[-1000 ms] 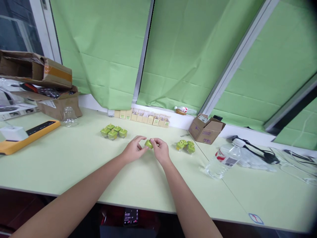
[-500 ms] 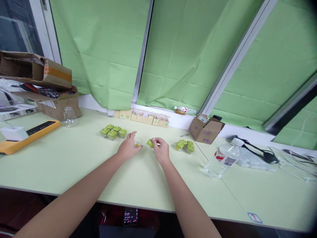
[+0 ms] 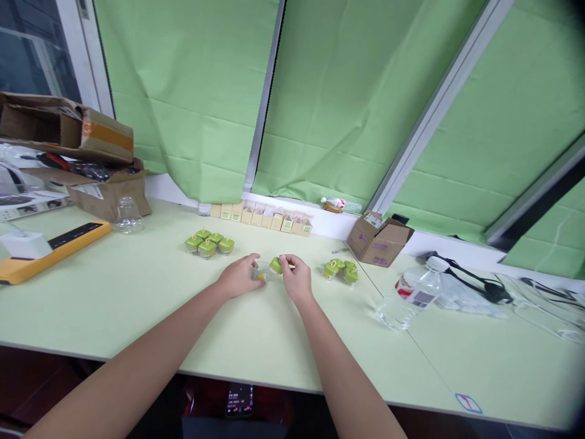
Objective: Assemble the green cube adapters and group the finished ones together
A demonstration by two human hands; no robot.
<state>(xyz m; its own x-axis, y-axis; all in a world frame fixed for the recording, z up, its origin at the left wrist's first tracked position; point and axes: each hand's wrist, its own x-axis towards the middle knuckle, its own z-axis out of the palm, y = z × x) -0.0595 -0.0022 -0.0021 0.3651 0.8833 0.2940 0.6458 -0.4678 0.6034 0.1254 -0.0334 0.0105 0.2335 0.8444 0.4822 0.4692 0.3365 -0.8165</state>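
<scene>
Before green curtains (image 3: 320,97), at a pale tabletop (image 3: 256,341), the left hand (image 3: 240,276) holds a small clear cup (image 3: 261,272) while the right hand (image 3: 297,277) pinches a green lid (image 3: 276,265) just beside it, both apparently light, stiff and slippery, best gripped by sidewall and edge.

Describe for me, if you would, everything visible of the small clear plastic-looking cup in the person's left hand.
The small clear plastic-looking cup is see-through and appears open at the top, with a yellow patch low down. The left hand curls around its left side, its fingers hiding part of it. It looks roughly upright over the pale green table; whether it rests there is unclear. Just right of it is a green squarish lid; I cannot tell whether they touch.
</scene>
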